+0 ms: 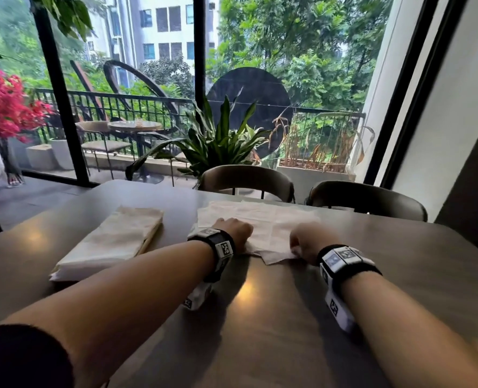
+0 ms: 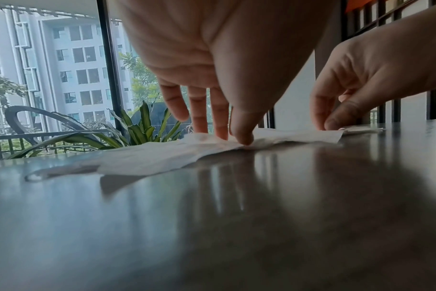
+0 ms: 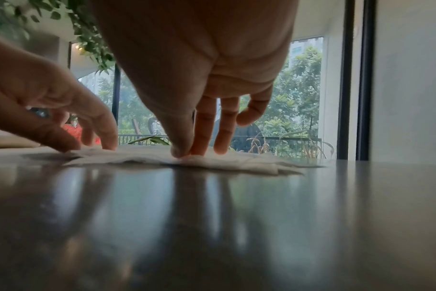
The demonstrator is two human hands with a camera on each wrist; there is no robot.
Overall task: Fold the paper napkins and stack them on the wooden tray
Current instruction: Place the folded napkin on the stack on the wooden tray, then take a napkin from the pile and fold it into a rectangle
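Observation:
A loose white paper napkin (image 1: 263,222) lies spread on the dark table beyond both hands, with more sheets under it. My left hand (image 1: 236,233) pinches the napkin's near edge between thumb and forefinger (image 2: 239,135). My right hand (image 1: 306,242) pinches the same near edge further right (image 3: 184,152), with the other fingers resting on the paper. At the left a stack of folded napkins (image 1: 111,242) lies on the wooden tray (image 1: 151,238), of which only a thin tan edge shows. The napkin's edge (image 2: 162,157) is slightly rumpled between the hands.
The glossy dark table (image 1: 260,317) stretches bare toward me. Two chairs (image 1: 246,180) (image 1: 369,200) stand at its far side, with a potted plant (image 1: 218,141) and a large window behind them. A wall rises at the right.

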